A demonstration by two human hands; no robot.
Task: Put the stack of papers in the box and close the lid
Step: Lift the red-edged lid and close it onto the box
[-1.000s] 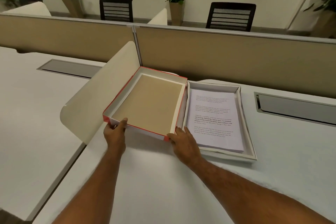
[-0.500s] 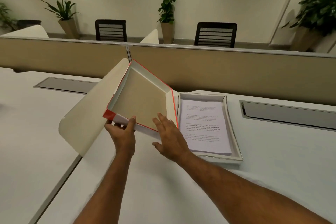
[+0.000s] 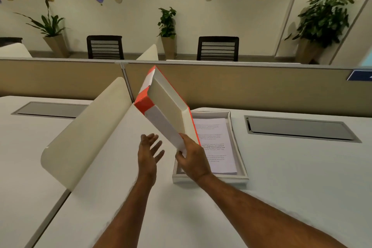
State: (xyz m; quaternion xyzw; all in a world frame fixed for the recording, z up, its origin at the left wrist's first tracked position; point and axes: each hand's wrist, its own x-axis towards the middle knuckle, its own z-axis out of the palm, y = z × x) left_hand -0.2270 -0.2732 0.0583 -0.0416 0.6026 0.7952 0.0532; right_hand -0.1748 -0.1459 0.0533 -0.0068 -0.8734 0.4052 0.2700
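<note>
A shallow white box [image 3: 239,159] lies on the desk, and the stack of printed papers [image 3: 216,145] rests inside it. The lid [image 3: 167,106], white with red-orange edges, stands almost on edge above the box's left side, its hollow side facing right toward the papers. My right hand [image 3: 191,159] grips the lid's near lower corner. My left hand [image 3: 150,150] hovers just left of the lid, palm up, fingers spread, touching nothing. The lid and my right hand hide the box's left wall.
A cream curved divider [image 3: 86,133] stands to the left between two desks. A tan partition [image 3: 241,88] runs along the back. Grey cable hatches [image 3: 300,129] sit in the desk on the right and on the left [image 3: 48,109]. Chairs and plants are beyond.
The lid went from lying flat, hollow side up, to standing nearly vertical, tipped toward the box. My left hand let go of it; my right hand now holds its near corner.
</note>
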